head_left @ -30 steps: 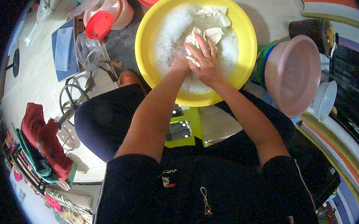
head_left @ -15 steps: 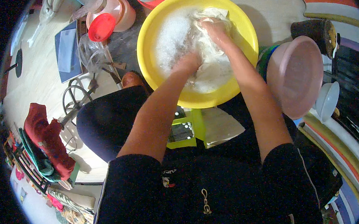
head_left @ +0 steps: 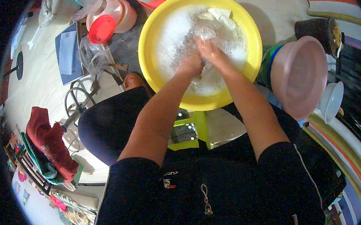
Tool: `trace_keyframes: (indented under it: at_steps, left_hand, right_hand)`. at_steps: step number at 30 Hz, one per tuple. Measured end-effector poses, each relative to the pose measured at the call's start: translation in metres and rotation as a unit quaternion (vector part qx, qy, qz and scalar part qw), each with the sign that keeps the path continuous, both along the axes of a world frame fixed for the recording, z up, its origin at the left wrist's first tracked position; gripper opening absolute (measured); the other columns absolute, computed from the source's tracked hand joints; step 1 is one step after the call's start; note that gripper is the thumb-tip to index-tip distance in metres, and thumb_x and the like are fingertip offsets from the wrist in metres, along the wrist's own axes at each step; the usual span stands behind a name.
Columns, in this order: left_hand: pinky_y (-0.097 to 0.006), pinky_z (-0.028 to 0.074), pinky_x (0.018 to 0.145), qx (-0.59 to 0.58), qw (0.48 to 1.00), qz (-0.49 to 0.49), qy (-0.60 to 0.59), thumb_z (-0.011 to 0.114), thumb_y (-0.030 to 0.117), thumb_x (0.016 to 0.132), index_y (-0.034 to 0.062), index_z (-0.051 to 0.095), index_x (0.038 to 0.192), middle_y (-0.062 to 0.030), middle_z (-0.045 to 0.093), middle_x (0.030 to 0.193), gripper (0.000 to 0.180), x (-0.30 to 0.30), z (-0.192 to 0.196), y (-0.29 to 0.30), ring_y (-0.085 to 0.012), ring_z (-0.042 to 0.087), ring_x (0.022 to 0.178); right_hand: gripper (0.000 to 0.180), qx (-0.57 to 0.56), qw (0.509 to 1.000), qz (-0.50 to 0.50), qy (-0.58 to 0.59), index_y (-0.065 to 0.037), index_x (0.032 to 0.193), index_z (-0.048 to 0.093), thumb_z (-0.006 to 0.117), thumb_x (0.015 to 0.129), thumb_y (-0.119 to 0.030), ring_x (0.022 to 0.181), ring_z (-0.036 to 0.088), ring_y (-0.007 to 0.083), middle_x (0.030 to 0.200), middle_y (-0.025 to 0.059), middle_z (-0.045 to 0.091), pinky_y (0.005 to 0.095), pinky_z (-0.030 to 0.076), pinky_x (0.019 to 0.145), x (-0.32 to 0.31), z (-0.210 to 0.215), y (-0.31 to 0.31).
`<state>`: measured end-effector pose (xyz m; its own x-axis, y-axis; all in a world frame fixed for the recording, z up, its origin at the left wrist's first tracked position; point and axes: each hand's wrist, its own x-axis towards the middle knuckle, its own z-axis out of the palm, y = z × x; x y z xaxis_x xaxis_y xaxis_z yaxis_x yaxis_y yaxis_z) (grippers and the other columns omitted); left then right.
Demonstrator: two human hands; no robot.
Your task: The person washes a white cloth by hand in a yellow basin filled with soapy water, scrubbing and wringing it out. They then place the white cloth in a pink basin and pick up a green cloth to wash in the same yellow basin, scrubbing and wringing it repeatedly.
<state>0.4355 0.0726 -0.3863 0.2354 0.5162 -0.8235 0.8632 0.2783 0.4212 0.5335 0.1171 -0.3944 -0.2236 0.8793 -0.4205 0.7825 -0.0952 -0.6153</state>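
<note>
A round yellow basin holds sudsy water with a soaked white cloth in it. Part of the cloth lies bunched above the water at the far right side; foam covers the rest. My left hand is closed and sunk in the suds near the basin's middle, its fingertips hidden. Right beside it, my right hand is closed over a wet pale fold that looks like the same cloth. The two hands almost touch.
A light green stool stands under the basin's near side. A pink basin leans at the right, beside a white bowl. Pink containers with a red lid, a plastic bag and cables lie at the left.
My right hand has come down and left from the far bunch of cloth to beside my left hand. Less cloth shows above the water. My left hand has hardly moved.
</note>
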Motion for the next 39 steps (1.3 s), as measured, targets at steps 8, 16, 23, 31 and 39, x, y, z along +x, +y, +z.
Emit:
trace_keyframes:
  at_steps: [8, 16, 23, 31, 39]
  left_hand:
    - [-0.041, 0.023, 0.104, 0.251, 0.96, 0.09, -0.085, 0.058, 0.02, 0.077, 0.0018, 0.015, 0.134, -0.0271, 0.029, 0.133, 0.074, -0.011, -0.009, -0.011, -0.0385, 0.029, 0.124]
    - [-0.039, 0.043, 0.084, 0.237, 0.956, 0.125, -0.122, 0.064, 0.02, 0.062, 0.0023, 0.058, 0.103, -0.0207, 0.059, 0.095, 0.044, -0.036, 0.031, -0.003, -0.0339, 0.056, 0.093]
    - [-0.038, 0.046, 0.077, 0.273, 0.937, 0.083, -0.201, 0.062, 0.017, 0.061, 0.0059, 0.061, 0.102, -0.02, 0.061, 0.09, 0.042, -0.04, 0.102, 0.013, -0.0335, 0.059, 0.086]
    - [-0.028, 0.046, 0.073, 0.209, 0.88, 0.174, -0.39, 0.063, 0.019, 0.077, 0.0033, 0.058, 0.099, -0.006, 0.061, 0.091, 0.028, -0.057, 0.124, 0.034, -0.0148, 0.056, 0.081]
    - [-0.029, 0.034, 0.092, -0.039, 0.83, 0.374, -0.412, 0.032, 0.058, 0.087, 0.0006, 0.052, 0.116, -0.013, 0.055, 0.112, 0.068, -0.055, 0.062, 0.024, -0.0209, 0.052, 0.1]
  right_hand:
    - [0.031, -0.168, 0.929, -0.188, 0.272, -0.004, 0.104, 0.057, 0.054, 0.079, -0.022, 0.094, 0.053, 0.0216, 0.101, 0.0091, 0.058, 0.0322, 0.04, 0.085, 0.034, 0.047, 0.039]
    - [0.043, -0.036, 0.997, -0.048, -0.039, -0.006, 0.1, 0.058, 0.06, 0.074, -0.041, 0.095, 0.054, 0.0237, 0.099, 0.0122, 0.058, 0.032, 0.041, 0.084, 0.067, 0.106, -0.004]
    - [0.082, 0.2, 0.947, 0.249, -0.019, -0.014, 0.129, 0.035, 0.072, 0.06, -0.038, 0.117, 0.04, 0.0295, 0.125, 0.0139, 0.045, 0.0409, 0.028, 0.098, 0.028, 0.143, -0.032]
    - [0.04, -0.009, 0.98, 0.046, 0.195, 0.0, 0.104, 0.054, 0.064, 0.066, -0.009, 0.081, 0.059, 0.0186, 0.087, 0.012, 0.062, 0.0292, 0.045, 0.075, 0.04, 0.124, -0.026]
    - [0.035, -0.136, 0.86, -0.151, 0.468, 0.002, 0.101, 0.055, 0.057, 0.066, 0.002, 0.085, 0.057, 0.0167, 0.093, 0.0077, 0.06, 0.0281, 0.043, 0.079, 0.053, 0.175, -0.039]
